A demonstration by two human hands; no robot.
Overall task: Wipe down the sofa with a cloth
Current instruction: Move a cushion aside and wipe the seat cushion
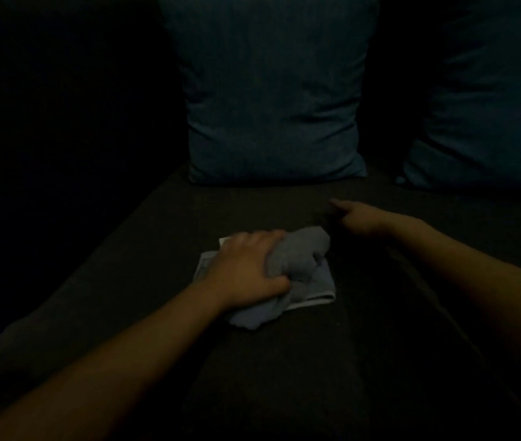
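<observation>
The scene is very dark. A crumpled grey cloth [297, 259] lies on the dark sofa seat [253, 361], partly over a flat white folded piece [319, 291]. My left hand [246, 268] grips the cloth, fingers over its top and thumb curled against its near side. My right hand [357, 216] rests on the seat just beyond and to the right of the cloth, apart from it. Its fingers are blurred and dim, so I cannot make out how they lie.
A blue cushion [272, 100] stands upright against the sofa back, straight ahead. A second blue cushion [488, 100] leans at the right. The left side is in deep shadow. A seam [437, 300] runs down the seat at the right.
</observation>
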